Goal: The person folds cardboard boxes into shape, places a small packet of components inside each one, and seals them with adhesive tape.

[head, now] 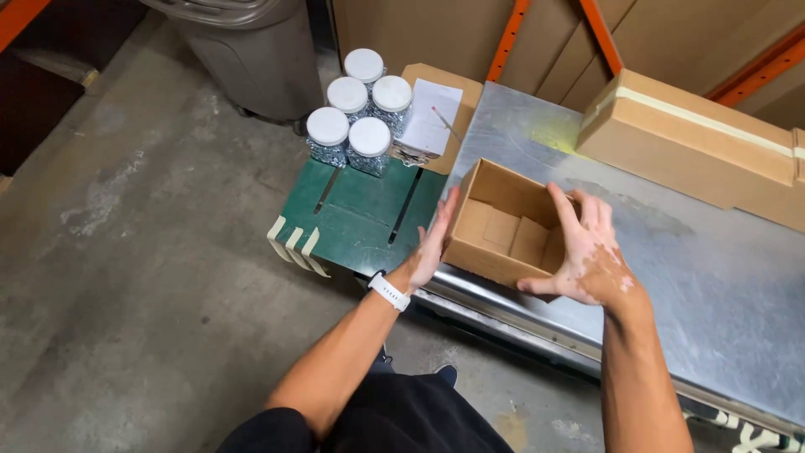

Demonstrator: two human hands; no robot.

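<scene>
A small open cardboard box (pixel 501 220) sits at the near left corner of a metal table (pixel 688 277), its inner flaps folded down at the bottom. My left hand (pixel 434 243) lies flat against the box's left outer wall, fingers straight. My right hand (pixel 587 252) is at the box's right side, fingers spread, with the fingertips over the right rim. A white watch is on my left wrist.
Several clear jars with white lids (pixel 356 117), filled with small metal parts, stand on a green stand (pixel 360 210) left of the table. Next to them lies a paper sheet (pixel 432 117) on cardboard. A long taped carton (pixel 696 143) rests at the table's back. A grey bin (pixel 251 50) stands behind.
</scene>
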